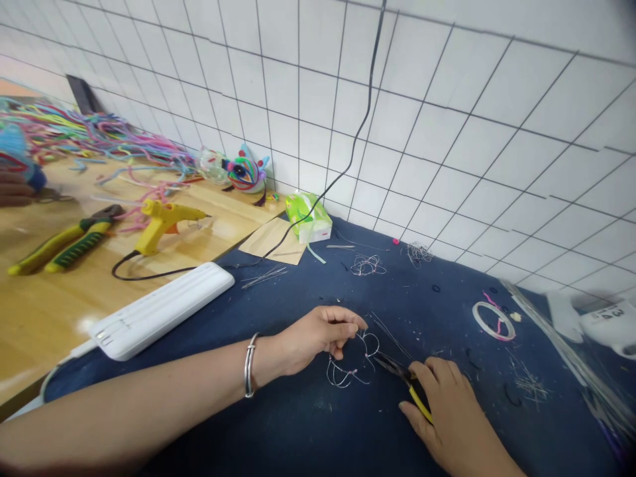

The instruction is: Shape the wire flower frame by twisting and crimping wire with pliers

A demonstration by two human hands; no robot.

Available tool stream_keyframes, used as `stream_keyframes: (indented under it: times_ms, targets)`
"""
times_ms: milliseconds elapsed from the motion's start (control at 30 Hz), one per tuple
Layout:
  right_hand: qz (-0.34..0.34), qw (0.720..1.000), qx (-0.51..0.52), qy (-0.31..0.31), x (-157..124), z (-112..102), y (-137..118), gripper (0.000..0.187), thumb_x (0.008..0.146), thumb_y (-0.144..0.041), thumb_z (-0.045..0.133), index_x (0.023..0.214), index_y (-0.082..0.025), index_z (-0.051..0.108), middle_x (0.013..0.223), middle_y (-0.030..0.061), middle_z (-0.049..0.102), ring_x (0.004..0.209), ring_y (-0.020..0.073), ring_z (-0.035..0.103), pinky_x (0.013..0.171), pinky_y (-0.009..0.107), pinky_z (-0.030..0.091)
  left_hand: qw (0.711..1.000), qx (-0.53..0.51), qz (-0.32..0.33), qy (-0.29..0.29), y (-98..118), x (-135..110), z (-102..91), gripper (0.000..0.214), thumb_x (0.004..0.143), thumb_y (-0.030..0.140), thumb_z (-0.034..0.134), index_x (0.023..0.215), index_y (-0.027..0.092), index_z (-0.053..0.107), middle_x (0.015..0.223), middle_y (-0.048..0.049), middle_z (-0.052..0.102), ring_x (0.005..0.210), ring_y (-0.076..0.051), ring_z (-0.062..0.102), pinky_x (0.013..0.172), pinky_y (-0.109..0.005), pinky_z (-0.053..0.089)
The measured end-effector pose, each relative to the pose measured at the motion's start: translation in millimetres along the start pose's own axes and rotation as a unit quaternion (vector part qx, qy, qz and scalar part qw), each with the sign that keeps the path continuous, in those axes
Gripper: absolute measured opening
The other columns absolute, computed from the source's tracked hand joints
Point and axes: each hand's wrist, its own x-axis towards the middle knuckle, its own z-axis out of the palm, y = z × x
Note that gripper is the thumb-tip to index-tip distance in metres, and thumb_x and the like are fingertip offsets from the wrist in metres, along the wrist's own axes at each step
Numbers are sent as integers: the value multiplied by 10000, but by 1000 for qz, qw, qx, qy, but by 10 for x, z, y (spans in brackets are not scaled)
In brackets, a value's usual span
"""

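Note:
Pinched between the thumb and fingers of my left hand (322,338) is a looped wire piece (342,377), silvery, with several round loops and small pinkish joins. It hangs just above the dark blue cloth. My right hand (447,404) is wrapped round a pair of pliers (420,397) with yellow and black handles. Their dark jaws point left and end beside the right-hand loop; whether they grip the wire I cannot tell. Thin straight wires (390,334) lie on the cloth just behind the jaws.
A white power bank (163,311) lies left, near a yellow glue gun (163,222) and green-yellow pliers (74,245). Behind are a tissue pack (308,215) and wire tangles (368,265). A white ring (493,321) and wire bundle (551,338) lie right. Another person's hand (14,189) shows far left.

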Motion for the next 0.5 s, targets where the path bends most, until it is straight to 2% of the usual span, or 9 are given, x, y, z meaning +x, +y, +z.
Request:
stream_keyframes:
  times_ms: [333,500]
  targets:
    - [-19,998,58,9,-37,-18,35,148,783,-266,508,917,-202,498,920,91,526,831,235,507,706,399,432,1000,-15,-6,6,-3,15,-12,228,733,316,639,893,154,637,611,38,424,534,-59,407,548,-229,417]
    - [18,995,92,28,-70,29,107,146,823,-302,474,927,-199,489,846,68,565,741,198,560,657,344,467,1000,-19,-15,8,2,16,-12,224,723,314,647,888,162,644,630,35,439,535,-60,423,560,-240,424]
